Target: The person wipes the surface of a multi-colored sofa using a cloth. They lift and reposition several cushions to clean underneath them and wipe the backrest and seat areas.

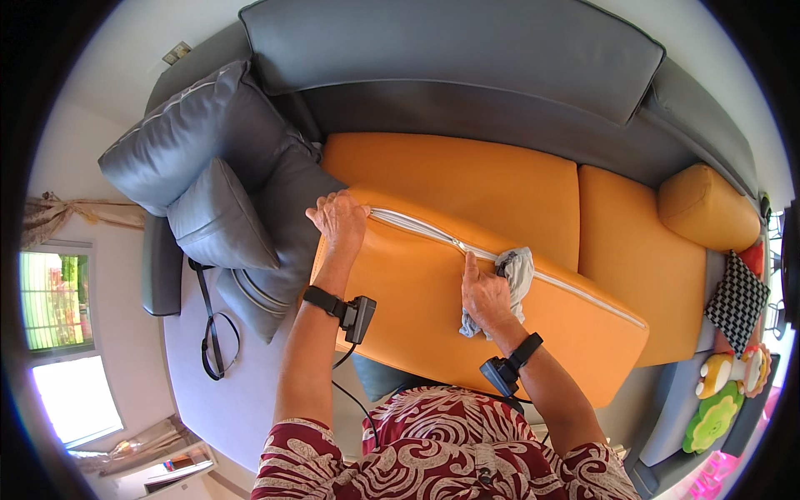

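A long orange sofa cushion lies slanted before me, its near side close to my body. A white zipper runs along its far edge, parted on the left between my left hand and the slider. My left hand grips the cushion's far left corner, at the zipper's end. My right hand points its index finger up at the slider's pull, with the other fingers curled over a crumpled grey-white cloth. Whether the fingers pinch the pull is not plain.
Beyond the cushion stands a grey sofa with orange seats. Grey pillows are piled at the left, near a black strap. An orange bolster, a checked pillow and plush toys are at the right.
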Action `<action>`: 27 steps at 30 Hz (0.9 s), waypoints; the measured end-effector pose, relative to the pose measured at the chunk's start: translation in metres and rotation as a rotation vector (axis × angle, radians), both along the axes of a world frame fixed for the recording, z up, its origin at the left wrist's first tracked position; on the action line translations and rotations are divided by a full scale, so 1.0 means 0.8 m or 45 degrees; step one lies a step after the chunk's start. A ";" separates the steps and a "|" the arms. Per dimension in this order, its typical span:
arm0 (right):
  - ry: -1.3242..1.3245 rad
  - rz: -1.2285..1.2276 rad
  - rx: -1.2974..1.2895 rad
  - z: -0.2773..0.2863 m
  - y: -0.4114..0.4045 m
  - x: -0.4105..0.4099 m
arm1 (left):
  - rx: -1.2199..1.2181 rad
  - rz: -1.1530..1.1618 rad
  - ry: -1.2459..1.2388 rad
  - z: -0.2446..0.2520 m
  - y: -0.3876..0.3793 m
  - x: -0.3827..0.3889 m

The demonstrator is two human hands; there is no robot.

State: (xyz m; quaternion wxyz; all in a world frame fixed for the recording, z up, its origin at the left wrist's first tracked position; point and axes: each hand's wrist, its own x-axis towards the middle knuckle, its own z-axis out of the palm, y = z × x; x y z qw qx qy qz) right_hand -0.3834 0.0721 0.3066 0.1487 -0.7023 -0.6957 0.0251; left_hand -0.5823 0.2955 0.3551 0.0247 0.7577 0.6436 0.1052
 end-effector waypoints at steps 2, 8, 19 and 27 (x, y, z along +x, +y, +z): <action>-0.005 -0.003 0.003 0.000 0.000 0.000 | -0.011 0.012 0.051 -0.002 0.001 0.000; 0.004 -0.021 -0.027 0.004 0.000 -0.002 | -0.067 0.151 -0.393 -0.007 0.014 -0.018; 0.010 -0.054 -0.025 0.003 -0.002 -0.005 | 0.357 -0.625 -0.143 -0.031 -0.127 0.106; 0.226 -0.164 -0.046 0.002 -0.002 -0.004 | 0.228 -0.797 -0.076 -0.018 -0.133 0.126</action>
